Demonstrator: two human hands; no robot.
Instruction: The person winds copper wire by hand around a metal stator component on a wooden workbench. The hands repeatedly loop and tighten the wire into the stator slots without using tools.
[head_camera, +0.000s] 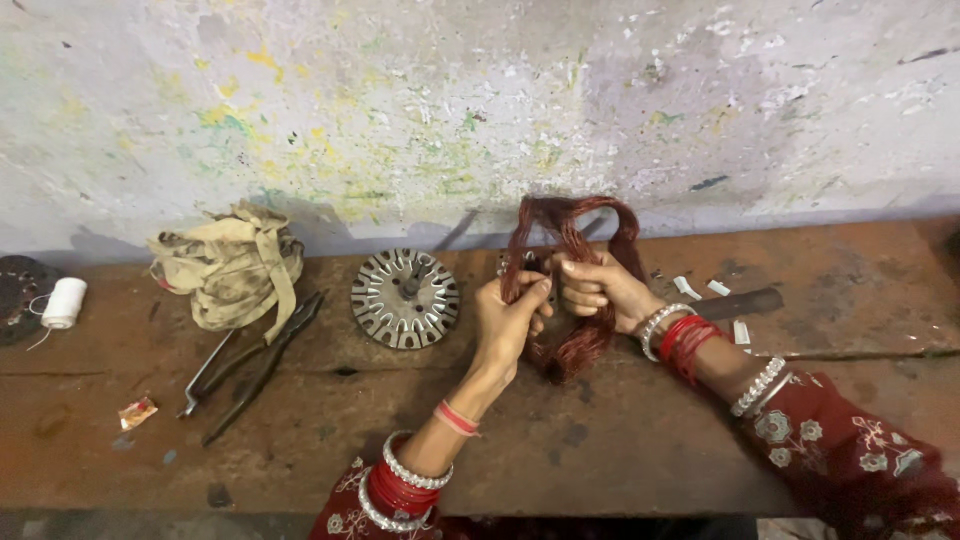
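Two hands work here: I see my left hand and right hand both closed around a reddish wire coil, held just right of the round metal disc.

Glossy copper wire coil; shiny slotted metal disc; worn matt wooden bench; grimy cloth.

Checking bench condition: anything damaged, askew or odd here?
Nothing broken. Both hands, left hand and right hand, grip a loose copper wire coil. Pliers lie askew beside a crumpled cloth.
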